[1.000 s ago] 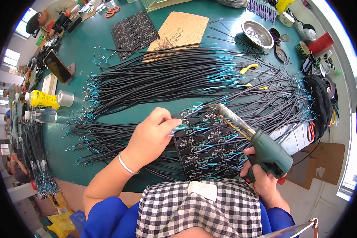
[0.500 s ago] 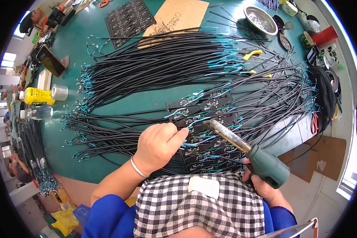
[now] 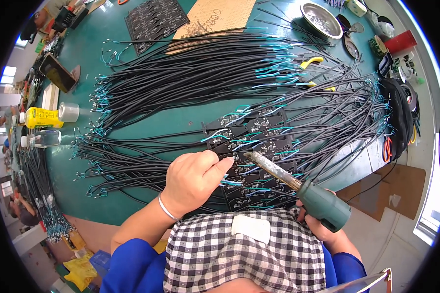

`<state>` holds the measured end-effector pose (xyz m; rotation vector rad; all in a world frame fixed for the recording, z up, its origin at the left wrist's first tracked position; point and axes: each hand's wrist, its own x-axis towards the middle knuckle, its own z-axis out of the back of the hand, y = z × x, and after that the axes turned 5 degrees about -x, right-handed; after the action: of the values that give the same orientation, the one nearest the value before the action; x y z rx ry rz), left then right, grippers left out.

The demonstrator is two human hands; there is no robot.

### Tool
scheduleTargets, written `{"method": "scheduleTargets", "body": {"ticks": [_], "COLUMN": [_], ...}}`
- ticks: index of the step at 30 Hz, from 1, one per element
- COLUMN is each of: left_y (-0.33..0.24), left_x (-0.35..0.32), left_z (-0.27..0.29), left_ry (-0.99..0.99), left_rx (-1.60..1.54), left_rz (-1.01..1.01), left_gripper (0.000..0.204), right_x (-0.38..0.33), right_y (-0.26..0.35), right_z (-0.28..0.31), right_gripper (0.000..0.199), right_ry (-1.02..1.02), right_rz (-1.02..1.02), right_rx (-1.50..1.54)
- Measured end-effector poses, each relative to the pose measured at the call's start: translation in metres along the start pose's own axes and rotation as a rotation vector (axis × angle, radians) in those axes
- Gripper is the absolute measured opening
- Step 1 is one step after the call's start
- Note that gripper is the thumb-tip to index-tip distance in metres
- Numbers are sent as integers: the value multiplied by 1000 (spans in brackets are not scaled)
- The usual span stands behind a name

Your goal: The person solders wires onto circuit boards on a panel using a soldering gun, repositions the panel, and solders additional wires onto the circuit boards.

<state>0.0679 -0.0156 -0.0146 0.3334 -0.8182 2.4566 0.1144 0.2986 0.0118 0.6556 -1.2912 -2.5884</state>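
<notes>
A panel of black circuit boards (image 3: 271, 124) lies on the green table in front of me, with blue and green wire ends spread over its pads. My left hand (image 3: 193, 178) is closed at the panel's left side, thumb and finger pinching a black cable whose held part is mostly hidden by the fingers. From the right, my right hand (image 3: 322, 227) grips the green handle of a soldering iron (image 3: 325, 205). The iron's worn metal tip points left over the boards, just right of my left thumb; whether it touches a pad I cannot tell.
A thick bundle of black cables (image 3: 190, 73) lies beyond the panel, with more cables (image 3: 337, 122) fanned out right. Yellow-handled pliers (image 3: 312, 62), a metal bowl (image 3: 321, 20), cardboard (image 3: 212, 19) and another board panel (image 3: 156, 22) are farther back. Bottles (image 3: 43, 118) and a phone (image 3: 57, 73) stand left.
The soldering iron's tip has moved slightly left and down, closer to my left thumb, and its handle has shifted left too. My left hand keeps its pinch with little movement.
</notes>
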Motion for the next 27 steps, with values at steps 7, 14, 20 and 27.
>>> {"method": "scheduleTargets", "body": {"ticks": [7,14,20,27], "left_y": [3,3,2,3], "left_x": [0,1,2,3], "left_z": [-2,-2,-1,-2], "left_ry": [-36,-31,-17,-28], "left_rx": [-1,9,-1,3], "left_rz": [2,14,25,23], "left_gripper": [35,35,37,38], "right_x": [15,22,25,26], "right_y": [7,14,20,24], "right_z": [-1,1,1,1], "right_gripper": [31,31,32,36], "right_ry": [-1,27,-19,-34], "right_rz": [263,330,405,417], "right_rx": [-161,-229,-306,-339]}}
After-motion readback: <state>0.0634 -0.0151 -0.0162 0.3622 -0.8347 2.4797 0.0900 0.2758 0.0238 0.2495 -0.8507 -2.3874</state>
